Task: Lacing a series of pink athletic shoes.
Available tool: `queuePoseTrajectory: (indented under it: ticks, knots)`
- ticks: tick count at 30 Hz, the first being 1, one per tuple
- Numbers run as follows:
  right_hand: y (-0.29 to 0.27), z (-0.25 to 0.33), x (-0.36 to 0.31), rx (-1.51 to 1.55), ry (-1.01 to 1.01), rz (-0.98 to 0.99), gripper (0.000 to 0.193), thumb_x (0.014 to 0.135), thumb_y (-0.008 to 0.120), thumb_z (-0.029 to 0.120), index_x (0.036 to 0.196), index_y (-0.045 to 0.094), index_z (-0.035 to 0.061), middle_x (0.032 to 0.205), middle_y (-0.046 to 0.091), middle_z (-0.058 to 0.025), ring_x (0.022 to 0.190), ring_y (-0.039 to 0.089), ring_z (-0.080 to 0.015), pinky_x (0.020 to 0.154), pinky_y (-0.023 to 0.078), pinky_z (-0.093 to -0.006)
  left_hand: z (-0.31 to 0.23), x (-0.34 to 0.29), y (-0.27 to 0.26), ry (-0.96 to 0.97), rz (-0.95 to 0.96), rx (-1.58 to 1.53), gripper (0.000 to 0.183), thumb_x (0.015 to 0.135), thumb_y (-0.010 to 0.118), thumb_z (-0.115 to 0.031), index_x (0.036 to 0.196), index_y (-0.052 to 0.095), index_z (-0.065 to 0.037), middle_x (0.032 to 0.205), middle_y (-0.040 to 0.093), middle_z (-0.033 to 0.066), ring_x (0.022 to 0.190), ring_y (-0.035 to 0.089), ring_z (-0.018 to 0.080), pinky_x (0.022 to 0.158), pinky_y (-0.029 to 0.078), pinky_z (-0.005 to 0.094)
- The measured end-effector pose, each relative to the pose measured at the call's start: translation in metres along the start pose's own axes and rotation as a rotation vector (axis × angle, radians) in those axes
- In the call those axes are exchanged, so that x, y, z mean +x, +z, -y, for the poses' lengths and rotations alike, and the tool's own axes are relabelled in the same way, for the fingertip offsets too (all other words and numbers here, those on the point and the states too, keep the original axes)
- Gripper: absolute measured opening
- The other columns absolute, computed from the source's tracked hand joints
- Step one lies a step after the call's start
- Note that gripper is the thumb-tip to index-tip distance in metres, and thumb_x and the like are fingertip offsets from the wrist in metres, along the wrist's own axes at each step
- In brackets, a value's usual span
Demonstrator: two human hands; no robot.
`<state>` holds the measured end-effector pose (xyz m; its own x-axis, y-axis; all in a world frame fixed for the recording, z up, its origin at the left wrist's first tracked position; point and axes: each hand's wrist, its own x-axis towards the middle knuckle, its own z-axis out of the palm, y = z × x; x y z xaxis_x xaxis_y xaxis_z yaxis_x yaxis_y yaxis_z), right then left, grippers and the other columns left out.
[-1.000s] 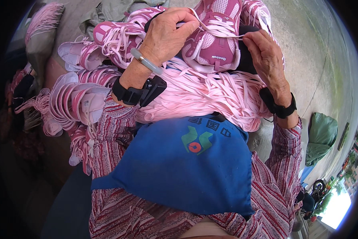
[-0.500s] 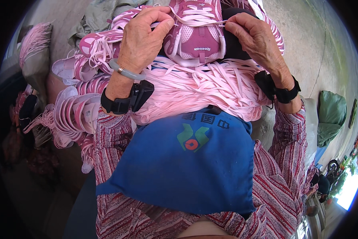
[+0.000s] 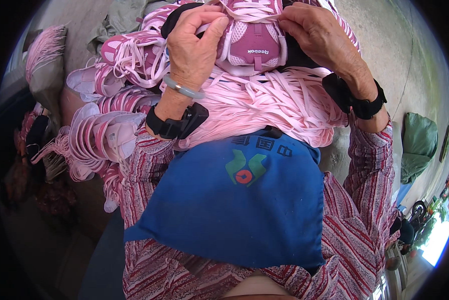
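A plum-and-pink shoe upper [image 3: 252, 47] lies at the top middle, toe side away from view. A pale pink shoelace [image 3: 258, 18] runs across its eyelets. On its left side my left hand [image 3: 192, 47] is closed, thumb and forefinger pinched on the lace. To the right my right hand [image 3: 324, 40] is closed too, its fingertips pinching the lace close to the shoe's edge. A thick heap of loose pink shoelaces [image 3: 269, 107] spreads below the shoe, over my lap and blue apron [image 3: 229, 215].
Several pink shoe uppers [image 3: 139, 57] are piled on the left, with a nested stack of uppers [image 3: 99, 132] below them. A tasselled bundle of pink laces [image 3: 47, 47] stands at the far left. A green cloth-covered bundle [image 3: 418, 147] sits on the floor at right.
Both hands have shifted slightly to the right. The shoe upper has moved a little up and right with them. Both hands still pinch the lace.
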<state>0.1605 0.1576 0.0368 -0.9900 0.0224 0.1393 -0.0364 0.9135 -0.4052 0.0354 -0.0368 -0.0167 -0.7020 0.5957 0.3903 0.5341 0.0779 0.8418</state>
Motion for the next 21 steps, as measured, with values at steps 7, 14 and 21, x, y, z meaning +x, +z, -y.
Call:
queuePoseTrajectory:
  ticks: [7, 14, 21]
  knots:
    - [0.012, 0.033, -0.024, -0.059, 0.160, -0.215, 0.034, 0.090, 0.060, 0.027, 0.112, 0.053, 0.0014, 0.098, 0.057, -0.0190, 0.083, 0.061, -0.0342, 0.069, 0.051, -0.0376, -0.008, -0.007, -0.010, 0.107, 0.039, 0.102, 0.025, 0.087, 0.066, -0.012, 0.108, 0.061, 0.000, 0.103, 0.064, 0.0078, 0.091, 0.062, 0.0159, 0.081, 0.048, 0.0252]
    - [0.034, 0.032, -0.019, -0.201, 0.215, -0.042, 0.017, 0.079, 0.054, 0.003, 0.093, 0.049, -0.0062, 0.090, 0.053, -0.0236, 0.073, 0.061, -0.0370, 0.062, 0.052, -0.0413, -0.009, -0.011, 0.008, 0.244, -0.009, 0.409, 0.028, 0.084, 0.057, -0.006, 0.110, 0.053, 0.002, 0.108, 0.058, 0.0199, 0.095, 0.061, 0.0364, 0.081, 0.052, 0.0390]
    - [0.027, 0.017, -0.023, 0.005, 0.053, -0.256, 0.022, 0.086, 0.054, 0.008, 0.106, 0.053, 0.0012, 0.094, 0.057, -0.0205, 0.080, 0.059, -0.0382, 0.069, 0.049, -0.0418, -0.006, -0.010, 0.015, 0.284, -0.076, 0.293, 0.024, 0.083, 0.056, -0.003, 0.107, 0.051, 0.000, 0.105, 0.057, 0.0198, 0.091, 0.061, 0.0355, 0.079, 0.052, 0.0370]
